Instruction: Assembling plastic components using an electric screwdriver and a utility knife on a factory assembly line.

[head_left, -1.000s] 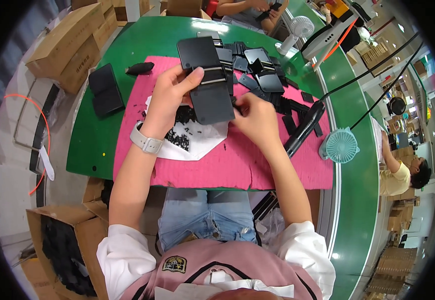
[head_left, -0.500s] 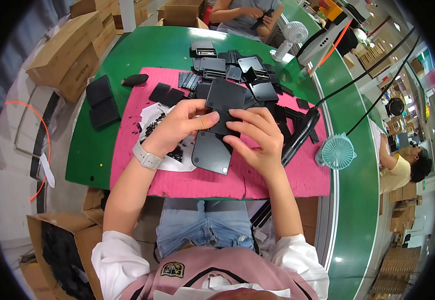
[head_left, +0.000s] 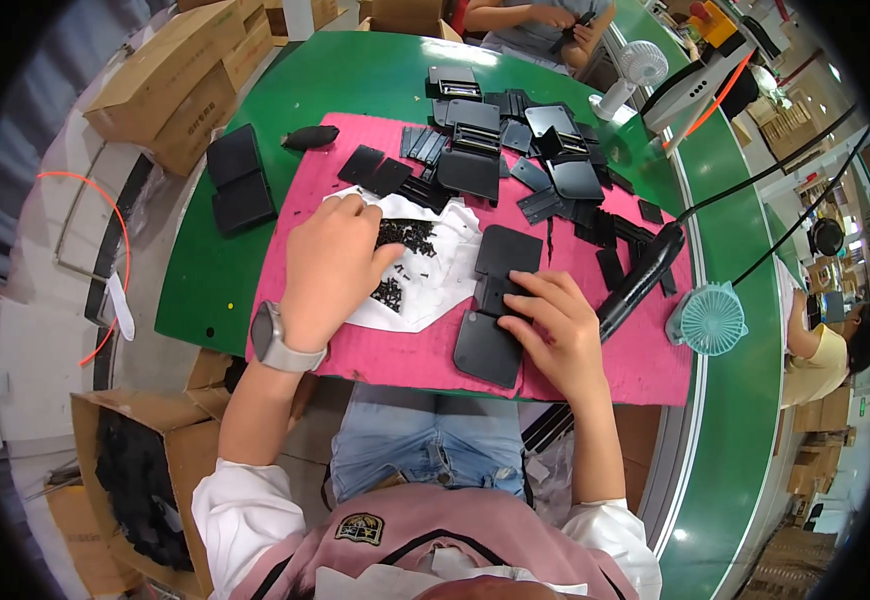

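On the pink mat lies a black plastic part [head_left: 488, 347], two flat plates joined by a narrower middle piece. My right hand [head_left: 560, 335] grips the part's right side near the middle, fingers bent over it. My left hand [head_left: 335, 260], wearing a watch, is over the left side of a white sheet [head_left: 440, 295]. Its fingers curl down with the thumb apart, and the fingertips are hidden. Small black screws [head_left: 410, 237] lie in heaps on that sheet, close to the left thumb.
Black plates and strips [head_left: 470, 175] are piled at the mat's far side. A black corded tool [head_left: 645, 280] and a teal fan [head_left: 712, 318] stand at right. A white fan [head_left: 640, 68] is farther back. Another person's hands [head_left: 580, 28] work across the green table.
The black part has come down from between both hands onto the mat, toward me. My left hand has let go of it and moved over the white sheet; my right hand stays on the part.
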Action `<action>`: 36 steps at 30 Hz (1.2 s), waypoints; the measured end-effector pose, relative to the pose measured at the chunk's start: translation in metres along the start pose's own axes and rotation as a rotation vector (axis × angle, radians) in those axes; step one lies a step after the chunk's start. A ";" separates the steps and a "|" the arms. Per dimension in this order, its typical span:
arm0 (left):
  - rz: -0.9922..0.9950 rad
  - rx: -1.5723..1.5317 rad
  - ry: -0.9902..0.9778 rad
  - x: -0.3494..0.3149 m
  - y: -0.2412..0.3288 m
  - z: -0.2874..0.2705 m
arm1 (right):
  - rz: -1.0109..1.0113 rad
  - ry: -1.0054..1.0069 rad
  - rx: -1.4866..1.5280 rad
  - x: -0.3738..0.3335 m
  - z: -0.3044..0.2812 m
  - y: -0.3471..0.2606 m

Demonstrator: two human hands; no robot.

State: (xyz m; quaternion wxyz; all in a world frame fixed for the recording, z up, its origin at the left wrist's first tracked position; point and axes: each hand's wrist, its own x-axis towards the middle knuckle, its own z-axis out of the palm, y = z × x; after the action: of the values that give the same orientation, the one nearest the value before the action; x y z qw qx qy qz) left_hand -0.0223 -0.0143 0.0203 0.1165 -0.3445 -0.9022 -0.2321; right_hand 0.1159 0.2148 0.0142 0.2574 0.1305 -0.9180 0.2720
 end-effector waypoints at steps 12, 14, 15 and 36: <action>0.010 -0.122 0.152 0.001 -0.003 0.022 | 0.555 0.370 -0.844 -0.019 -0.058 0.040; 0.051 -0.159 0.185 0.001 -0.005 0.021 | 0.842 0.172 -0.822 -0.014 -0.060 0.052; 0.026 -0.197 0.191 0.001 -0.005 0.021 | 0.863 0.185 -0.796 -0.010 -0.056 0.055; -0.045 -1.256 -0.298 -0.020 0.069 0.023 | -0.122 0.315 1.551 0.051 -0.067 -0.021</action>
State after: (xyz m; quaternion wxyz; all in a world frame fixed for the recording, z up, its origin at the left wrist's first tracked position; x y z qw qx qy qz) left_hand 0.0383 0.0310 0.0160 -0.2386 -0.3566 -0.6080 -0.6680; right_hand 0.1078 0.2306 0.0992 0.2344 0.2827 -0.4108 0.8345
